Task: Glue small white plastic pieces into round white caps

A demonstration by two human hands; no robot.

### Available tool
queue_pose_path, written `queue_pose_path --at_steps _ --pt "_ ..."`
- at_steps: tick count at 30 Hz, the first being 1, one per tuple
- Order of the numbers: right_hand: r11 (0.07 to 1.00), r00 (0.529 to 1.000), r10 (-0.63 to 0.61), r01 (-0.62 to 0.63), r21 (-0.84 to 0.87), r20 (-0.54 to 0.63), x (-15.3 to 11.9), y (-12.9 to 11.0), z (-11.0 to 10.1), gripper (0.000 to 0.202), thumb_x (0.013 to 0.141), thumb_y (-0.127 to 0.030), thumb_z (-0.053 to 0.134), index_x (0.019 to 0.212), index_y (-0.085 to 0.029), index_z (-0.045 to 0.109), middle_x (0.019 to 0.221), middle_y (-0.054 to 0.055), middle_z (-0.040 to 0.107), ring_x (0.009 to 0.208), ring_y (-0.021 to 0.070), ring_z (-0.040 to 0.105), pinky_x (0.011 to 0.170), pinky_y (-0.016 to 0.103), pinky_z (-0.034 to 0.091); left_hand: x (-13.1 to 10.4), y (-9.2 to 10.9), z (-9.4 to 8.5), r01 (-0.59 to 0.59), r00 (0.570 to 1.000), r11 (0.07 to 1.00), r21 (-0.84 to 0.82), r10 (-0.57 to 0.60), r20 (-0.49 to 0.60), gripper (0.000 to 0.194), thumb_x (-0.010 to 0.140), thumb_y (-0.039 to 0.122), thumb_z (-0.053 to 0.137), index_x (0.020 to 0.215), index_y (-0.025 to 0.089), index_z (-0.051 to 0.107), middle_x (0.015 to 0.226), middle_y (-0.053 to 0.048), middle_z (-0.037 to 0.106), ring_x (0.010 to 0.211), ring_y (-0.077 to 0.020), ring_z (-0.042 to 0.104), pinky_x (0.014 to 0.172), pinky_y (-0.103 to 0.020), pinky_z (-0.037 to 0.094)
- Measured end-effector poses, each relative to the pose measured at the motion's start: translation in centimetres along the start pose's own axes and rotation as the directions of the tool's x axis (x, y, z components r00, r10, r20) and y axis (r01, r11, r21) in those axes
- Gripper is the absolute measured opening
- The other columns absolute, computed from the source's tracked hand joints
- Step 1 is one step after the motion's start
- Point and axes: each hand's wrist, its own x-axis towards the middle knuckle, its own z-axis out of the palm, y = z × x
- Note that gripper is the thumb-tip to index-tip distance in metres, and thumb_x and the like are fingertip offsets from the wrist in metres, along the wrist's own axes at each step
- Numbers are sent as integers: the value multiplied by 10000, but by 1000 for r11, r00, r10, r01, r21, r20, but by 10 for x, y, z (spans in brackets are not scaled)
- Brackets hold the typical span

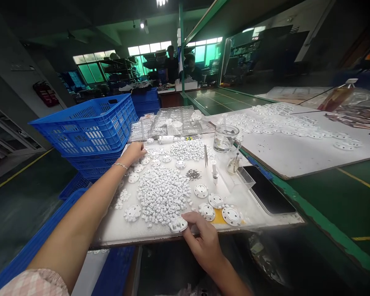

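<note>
My right hand (203, 236) pinches a white round plastic disc (178, 225) between thumb and fingers, tilted at the table's front edge. Beside it spreads a large heap of small white plastic pieces (163, 193). My left hand (134, 153) reaches to the back left, its fingers curled together near a row of white discs (138, 167); what they hold, if anything, is hidden. More white discs with dark holes (216, 200) lie at the front right, and one disc (132, 213) at the front left. A small pile of tiny metal parts (193, 174) sits right of the heap.
Stacked blue crates (89, 127) flank the table on the left. At the right are tweezers (206, 156), a glass mug (225, 139), a small bottle (233, 164), a clear plastic box (246, 177) and a phone (269, 190). Another board (296, 156) carries many white discs.
</note>
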Motion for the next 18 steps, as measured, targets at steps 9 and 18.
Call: queue_pose_path --at_steps 9,18 --pt "997 999 -32 31 -67 -10 3 -5 -2 153 925 -122 532 1047 -205 576 889 20 677 793 127 676 694 201 546 -104 46 -46 -98 992 924 -371 118 32 178 874 298 590 958 186 699 784 -18 700 649 -148 592 538 -234 419" --pt "982 993 -114 118 -144 33 7 -18 -9 199 914 -52 532 1072 -168 568 832 27 647 736 130 629 692 233 524 -230 86 -2 -6 943 479 -878 296 154 137 906 315 655 967 199 695 862 -32 742 827 -165 691 739 -241 508"
